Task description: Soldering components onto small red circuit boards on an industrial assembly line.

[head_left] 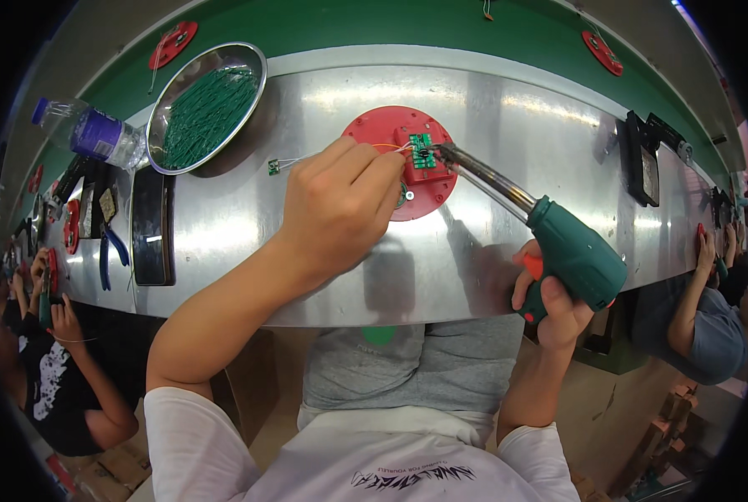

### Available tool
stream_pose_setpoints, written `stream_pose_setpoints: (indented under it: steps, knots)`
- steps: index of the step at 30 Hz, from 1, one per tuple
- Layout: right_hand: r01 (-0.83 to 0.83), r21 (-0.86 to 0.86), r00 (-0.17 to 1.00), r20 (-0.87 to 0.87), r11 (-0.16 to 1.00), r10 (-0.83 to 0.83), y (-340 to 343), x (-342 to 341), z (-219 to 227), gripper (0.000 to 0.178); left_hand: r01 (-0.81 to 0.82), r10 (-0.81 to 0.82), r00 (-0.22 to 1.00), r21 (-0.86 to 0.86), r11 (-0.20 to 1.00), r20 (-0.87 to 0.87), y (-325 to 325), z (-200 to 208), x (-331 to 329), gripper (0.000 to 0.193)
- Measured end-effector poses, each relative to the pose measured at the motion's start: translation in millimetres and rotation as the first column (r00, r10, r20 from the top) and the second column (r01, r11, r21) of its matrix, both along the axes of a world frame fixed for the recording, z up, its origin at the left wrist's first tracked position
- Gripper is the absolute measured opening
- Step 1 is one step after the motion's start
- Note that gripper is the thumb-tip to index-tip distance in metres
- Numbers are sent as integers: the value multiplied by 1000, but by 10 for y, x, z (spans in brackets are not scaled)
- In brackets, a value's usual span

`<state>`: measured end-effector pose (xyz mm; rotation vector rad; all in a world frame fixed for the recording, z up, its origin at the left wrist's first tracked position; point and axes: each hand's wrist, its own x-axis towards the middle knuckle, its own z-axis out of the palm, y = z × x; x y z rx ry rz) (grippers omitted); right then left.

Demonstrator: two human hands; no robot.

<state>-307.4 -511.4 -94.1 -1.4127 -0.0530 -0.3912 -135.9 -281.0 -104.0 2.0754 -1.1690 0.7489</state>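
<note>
A round red plastic base (364, 124) lies on the metal table in front of me, with a green circuit board (422, 152) on its raised middle. My left hand (334, 197) is closed over the base's left part, pinching thin wires (388, 145) that reach the board; its fingertips are partly hidden. On the hand's left, a tiny green board (273, 167) hangs from pale leads. My right hand (549, 303) is wrapped round the handle of a dark green soldering gun (579, 251). Its dark tip is at the circuit board's right side; contact cannot be made out.
A steel bowl (261, 82) of green wires stands at the back left, beside a lying plastic bottle (98, 134). Nearer are a phone (152, 226) and blue-handled pliers (114, 247). A black stand (641, 159) is at right. Other people work at both sides.
</note>
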Motion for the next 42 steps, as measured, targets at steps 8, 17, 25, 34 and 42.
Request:
stream_pose_setpoints:
  steps: [8,17,25,34,42]
  knots:
    - [10,-91,993,-115,996,-21,81,50,129,26,-15,15,1000,-21,1000,-26,35,-19,2,7]
    - [29,19,985,-170,999,-25,7,56,70,32,-20,20,998,-11,1000,-54,24,-15,6,7]
    - [119,68,993,-11,991,-119,-213,39,34,41,-15,15,998,-5,1000,-58,-6,36,-31,11]
    - [89,129,995,-63,988,-81,-54,-115,55,30,-15,15,997,-1,1000,-81,8,75,-45,13]
    - [0,-77,998,-57,997,-4,17,17,68,23,-20,22,996,13,1000,-87,35,62,-68,13]
